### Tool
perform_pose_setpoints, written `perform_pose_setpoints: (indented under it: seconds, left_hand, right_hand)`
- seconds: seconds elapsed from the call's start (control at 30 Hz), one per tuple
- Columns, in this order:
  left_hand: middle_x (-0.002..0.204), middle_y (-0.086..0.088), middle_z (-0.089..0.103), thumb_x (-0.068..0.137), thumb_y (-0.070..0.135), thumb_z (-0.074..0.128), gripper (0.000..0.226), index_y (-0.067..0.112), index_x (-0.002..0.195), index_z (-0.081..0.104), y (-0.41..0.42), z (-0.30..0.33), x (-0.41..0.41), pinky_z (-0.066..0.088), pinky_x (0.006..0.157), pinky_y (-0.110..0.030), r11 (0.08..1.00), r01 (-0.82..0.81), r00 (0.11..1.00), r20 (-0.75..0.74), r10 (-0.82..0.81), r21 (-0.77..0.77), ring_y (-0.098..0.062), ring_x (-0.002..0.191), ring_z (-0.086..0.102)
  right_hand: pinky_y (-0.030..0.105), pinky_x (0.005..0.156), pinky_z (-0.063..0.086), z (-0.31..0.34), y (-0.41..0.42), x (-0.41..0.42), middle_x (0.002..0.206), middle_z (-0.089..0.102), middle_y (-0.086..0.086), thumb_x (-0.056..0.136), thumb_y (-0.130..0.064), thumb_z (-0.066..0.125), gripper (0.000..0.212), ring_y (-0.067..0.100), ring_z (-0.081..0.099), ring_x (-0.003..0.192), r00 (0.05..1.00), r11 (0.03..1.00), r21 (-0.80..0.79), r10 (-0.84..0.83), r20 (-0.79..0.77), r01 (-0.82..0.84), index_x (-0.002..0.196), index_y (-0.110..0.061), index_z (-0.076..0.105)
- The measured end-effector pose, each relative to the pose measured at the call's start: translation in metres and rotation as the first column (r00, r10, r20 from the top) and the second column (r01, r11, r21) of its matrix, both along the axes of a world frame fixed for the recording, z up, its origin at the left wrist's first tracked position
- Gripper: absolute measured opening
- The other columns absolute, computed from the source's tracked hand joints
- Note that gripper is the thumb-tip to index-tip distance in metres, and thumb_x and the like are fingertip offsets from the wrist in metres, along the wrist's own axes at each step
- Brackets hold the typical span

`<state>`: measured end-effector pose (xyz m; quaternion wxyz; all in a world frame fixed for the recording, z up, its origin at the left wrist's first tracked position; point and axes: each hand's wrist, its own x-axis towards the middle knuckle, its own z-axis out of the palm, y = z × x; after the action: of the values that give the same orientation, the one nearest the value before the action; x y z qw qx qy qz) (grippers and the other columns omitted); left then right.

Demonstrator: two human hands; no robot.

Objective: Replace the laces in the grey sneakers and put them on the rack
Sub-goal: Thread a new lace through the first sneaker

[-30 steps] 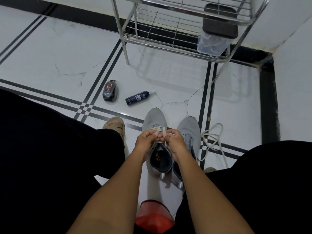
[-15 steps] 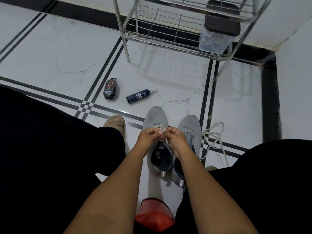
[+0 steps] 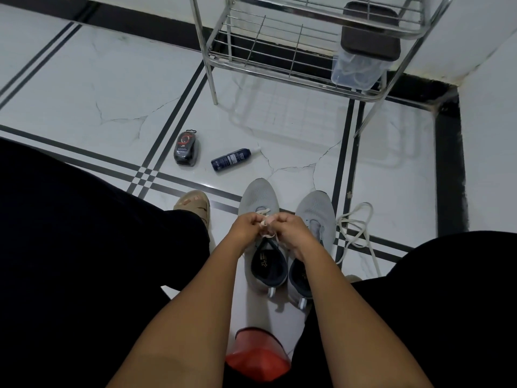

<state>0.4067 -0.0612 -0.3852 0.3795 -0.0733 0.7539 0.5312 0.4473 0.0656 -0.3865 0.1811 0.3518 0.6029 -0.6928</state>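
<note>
Pinching the pale flat lace (image 3: 265,229) between curled fingertips, the left hand (image 3: 247,229) and the right hand (image 3: 291,231) meet knuckle to knuckle over the throat of the left-lying grey mesh sneaker (image 3: 261,219), a hold that looks meant to keep the lace taut while it is tied or drawn through the upper eyelets; exactly which, the fingers hide. That sneaker stands upright on its sole beside its grey mesh partner (image 3: 314,214), the two touching along their inner sides with toes pointing away from the person, probably so both openings face the seated worker. A loose whitish lace (image 3: 356,228) lies coiled on the floor just to the right of the pair; whether it is the new one for the second shoe or an old one I cannot tell. Ahead, well apart, waits the chrome wire shoe rack (image 3: 293,54), a clear plastic box with a dark lid (image 3: 361,63) on its lower shelf. The white marble-look floor tiles (image 3: 84,88), cracked and crossed by black inlay lines, carry a dark blue spray bottle (image 3: 230,159) lying on its side and a small black shoe-polish sponge case (image 3: 187,148). White walls close the corner.
</note>
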Motion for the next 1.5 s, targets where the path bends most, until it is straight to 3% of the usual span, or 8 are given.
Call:
perform_pose_setpoints:
  seconds: [0.27,0.37,0.5,0.63,0.77,1.0,1.27,1.5]
  left_hand:
    - [0.083,-0.004,0.068,0.083,0.011,0.069,0.021,0.024,0.084,0.052,0.002,-0.001,0.000,0.049,0.064,-0.025,0.982,-0.026,0.991,-0.133,0.001,-0.186,-0.019,0.078,0.063]
    - [0.082,-0.003,0.066,0.085,0.017,0.064,0.016,0.024,0.089,0.050,0.005,-0.001,0.003,0.049,0.071,-0.034,0.952,0.044,0.966,-0.229,-0.118,-0.303,-0.022,0.080,0.062]
    - [0.083,-0.003,0.062,0.097,0.011,0.043,0.021,0.019,0.100,0.062,0.005,0.003,0.000,0.046,0.062,-0.027,0.969,0.112,0.979,-0.144,-0.146,-0.222,-0.018,0.075,0.056]
    - [0.075,0.000,0.059,0.096,-0.004,0.036,0.038,0.009,0.115,0.067,-0.001,0.009,-0.003,0.039,0.049,-0.009,0.989,0.135,0.991,0.008,-0.134,-0.069,-0.005,0.062,0.050]
    - [0.100,-0.007,0.065,0.093,-0.009,0.042,0.037,0.005,0.116,0.068,-0.004,0.004,0.003,0.049,0.063,-0.008,0.989,0.134,0.991,0.003,-0.134,-0.056,-0.015,0.088,0.060]
    - [0.108,-0.004,0.070,0.090,0.016,0.061,0.022,0.020,0.108,0.073,0.000,-0.009,0.004,0.044,0.080,-0.024,0.912,0.088,0.951,-0.239,-0.197,-0.401,-0.022,0.100,0.062]
    - [0.110,-0.007,0.068,0.092,0.018,0.054,0.023,0.024,0.106,0.072,-0.013,-0.017,0.010,0.046,0.079,-0.030,0.776,0.059,0.934,-0.240,-0.265,-0.628,-0.029,0.101,0.062]
    - [0.107,-0.005,0.069,0.092,0.025,0.059,0.019,0.022,0.104,0.073,-0.013,-0.016,-0.001,0.051,0.078,-0.030,0.689,0.138,0.902,-0.196,-0.384,-0.711,-0.026,0.101,0.063]
  right_hand:
    - [0.034,0.079,0.049,0.025,-0.004,-0.010,0.096,0.071,0.009,0.086,-0.013,0.067,0.013,0.023,0.063,0.090,0.849,0.565,0.689,0.508,0.144,-0.454,0.075,-0.016,0.071]
    - [0.034,0.069,0.042,0.018,-0.013,-0.007,0.107,0.061,0.011,0.091,-0.011,0.055,0.012,0.028,0.060,0.093,0.814,0.352,0.820,0.540,0.217,-0.451,0.096,-0.006,0.065]
    - [0.033,0.063,0.034,0.008,-0.019,0.008,0.110,0.051,0.010,0.095,-0.011,0.050,0.011,0.027,0.056,0.087,0.821,0.289,0.887,0.549,0.156,-0.361,0.102,-0.006,0.056]
    - [0.033,0.062,0.036,0.003,-0.021,0.012,0.106,0.053,0.008,0.094,-0.009,0.049,0.010,0.022,0.051,0.080,0.857,0.390,0.875,0.513,0.052,-0.287,0.098,-0.008,0.058]
    - [0.029,0.068,0.038,0.002,-0.019,0.012,0.103,0.057,0.002,0.092,-0.011,0.055,0.009,0.017,0.051,0.086,0.890,0.511,0.817,0.456,0.005,-0.267,0.096,-0.011,0.063]
    - [0.029,0.077,0.050,0.002,-0.011,0.014,0.090,0.070,-0.002,0.085,-0.019,0.071,0.007,0.014,0.062,0.084,0.999,0.792,0.609,0.046,-0.004,-0.034,0.079,-0.020,0.068]
    - [0.031,0.072,0.057,-0.004,0.005,0.025,0.076,0.073,0.001,0.086,-0.013,0.065,0.014,0.021,0.069,0.079,0.943,0.854,0.478,-0.303,0.136,0.206,0.074,-0.016,0.071]
    - [0.046,0.070,0.061,-0.103,0.035,0.026,0.079,0.071,0.004,0.063,-0.014,0.053,0.076,0.027,0.071,0.077,0.906,0.853,0.445,-0.383,0.181,0.272,0.137,-0.031,0.048]
